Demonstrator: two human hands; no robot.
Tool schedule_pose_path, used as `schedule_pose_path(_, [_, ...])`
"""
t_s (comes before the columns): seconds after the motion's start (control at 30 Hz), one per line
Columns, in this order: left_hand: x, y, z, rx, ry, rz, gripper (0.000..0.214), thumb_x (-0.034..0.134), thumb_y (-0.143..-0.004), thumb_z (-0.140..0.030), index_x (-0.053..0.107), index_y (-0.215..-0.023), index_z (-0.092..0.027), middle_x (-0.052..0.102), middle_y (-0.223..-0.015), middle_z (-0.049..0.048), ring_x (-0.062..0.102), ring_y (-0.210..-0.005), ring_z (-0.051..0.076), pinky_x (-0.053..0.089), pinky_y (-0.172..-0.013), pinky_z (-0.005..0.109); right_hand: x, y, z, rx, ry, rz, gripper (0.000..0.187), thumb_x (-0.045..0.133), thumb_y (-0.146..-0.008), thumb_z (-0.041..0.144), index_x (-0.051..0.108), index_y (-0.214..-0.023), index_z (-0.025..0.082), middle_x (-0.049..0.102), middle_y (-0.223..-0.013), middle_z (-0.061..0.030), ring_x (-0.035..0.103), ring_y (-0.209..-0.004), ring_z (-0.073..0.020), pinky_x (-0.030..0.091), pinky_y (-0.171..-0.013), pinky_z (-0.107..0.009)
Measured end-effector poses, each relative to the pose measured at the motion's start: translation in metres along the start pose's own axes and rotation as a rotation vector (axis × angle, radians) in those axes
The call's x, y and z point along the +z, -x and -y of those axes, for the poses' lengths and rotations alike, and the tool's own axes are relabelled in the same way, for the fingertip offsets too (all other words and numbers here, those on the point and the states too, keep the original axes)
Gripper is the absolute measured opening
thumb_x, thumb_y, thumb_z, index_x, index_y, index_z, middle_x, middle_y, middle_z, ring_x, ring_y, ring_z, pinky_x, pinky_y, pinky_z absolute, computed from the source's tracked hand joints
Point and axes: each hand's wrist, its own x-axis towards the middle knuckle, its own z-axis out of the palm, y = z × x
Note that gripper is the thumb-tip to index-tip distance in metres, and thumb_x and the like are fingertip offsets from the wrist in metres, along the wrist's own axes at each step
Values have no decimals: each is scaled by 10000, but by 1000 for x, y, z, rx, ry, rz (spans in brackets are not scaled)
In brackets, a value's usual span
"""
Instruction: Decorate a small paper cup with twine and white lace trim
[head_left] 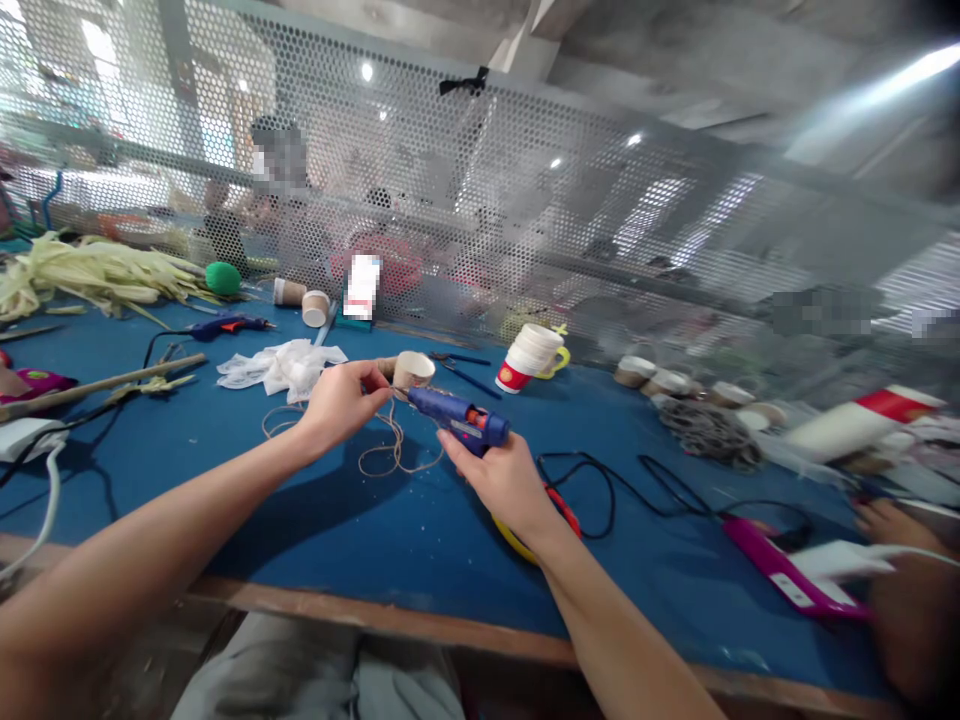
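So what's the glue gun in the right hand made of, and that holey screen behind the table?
The blue glue gun seems hard plastic: smooth, moulded-looking. The perforated screen is probably grey metal, dullish, with neat rows of holes, though plastic is possible.

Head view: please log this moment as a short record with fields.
Left hand: fingertips beside the small cup; exact grip unclear
Right hand: holding the blue glue gun, tip toward the left hand
Surface: blue table
Below the hands: loose cord
Farther back: white-and-red cup
Right edge: another person's hand
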Motion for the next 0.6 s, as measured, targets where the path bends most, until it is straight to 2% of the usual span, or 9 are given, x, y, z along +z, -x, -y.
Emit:
schedule_pose_path(0.33, [1,0,0,-7,-1,10,113,544,-664,-253,586,-628,-154,547,-532,-11,458,-484,90,328,-473,226,0,1,1,12,13,2,253,546,-738,363,573,-598,153,591,-519,-33,567,-552,-174,440,-512,-278])
schedule_pose_path(0.6, [1,-1,1,1,-15,-1,108,543,-666,-254,583,-626,-161,543,-516,-16,449,-470,89,328,-471,229,0,0,-1,0,20,-19,236,548,-733,362,586,-648,145,598,-545,-33,565,-556,-167,441,-524,-274])
